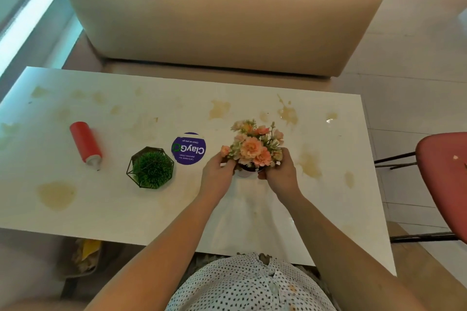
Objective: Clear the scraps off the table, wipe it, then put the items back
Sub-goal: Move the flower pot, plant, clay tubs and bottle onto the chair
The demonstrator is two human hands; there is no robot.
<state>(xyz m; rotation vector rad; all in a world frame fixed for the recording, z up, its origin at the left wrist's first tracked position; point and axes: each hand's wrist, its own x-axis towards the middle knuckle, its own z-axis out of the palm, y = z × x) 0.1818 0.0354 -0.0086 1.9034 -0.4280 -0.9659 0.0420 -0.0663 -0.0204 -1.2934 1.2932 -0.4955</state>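
Flower pot [252, 150] clasped by left grip [218, 174] and right grip [280, 171], one each side. Stained desk [126, 209] bears red bottle [86, 142] lying flat, green plant [151, 168], purple sticker [189, 148].

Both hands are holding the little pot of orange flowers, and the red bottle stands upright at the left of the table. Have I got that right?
Not quite. The head view shows the red bottle lying on its side on the white table, not standing upright. The rest holds: the left hand and the right hand both hold the pot of orange flowers.
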